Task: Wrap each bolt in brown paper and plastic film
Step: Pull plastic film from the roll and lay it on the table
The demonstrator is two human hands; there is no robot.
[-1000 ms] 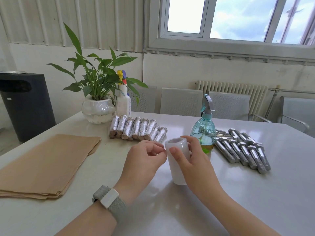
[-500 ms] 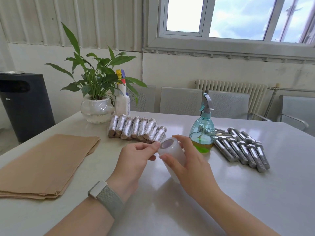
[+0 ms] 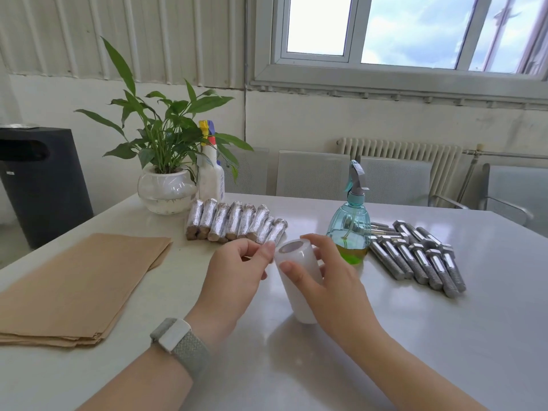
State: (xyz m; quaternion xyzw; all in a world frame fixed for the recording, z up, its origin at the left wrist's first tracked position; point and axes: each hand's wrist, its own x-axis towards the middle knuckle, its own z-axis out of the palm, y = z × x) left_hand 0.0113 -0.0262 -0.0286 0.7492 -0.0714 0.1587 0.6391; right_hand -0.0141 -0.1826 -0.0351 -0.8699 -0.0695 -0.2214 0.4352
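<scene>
Bolts, still bare, lie in a pile near the table's right edge; wrapped ones sit in a row toward the far edge. From the head view I see my right hand gripping the tilted film roll at mid-table. My left hand pinches at its top rim. Brown paper sheets are stacked at the left edge.
</scene>
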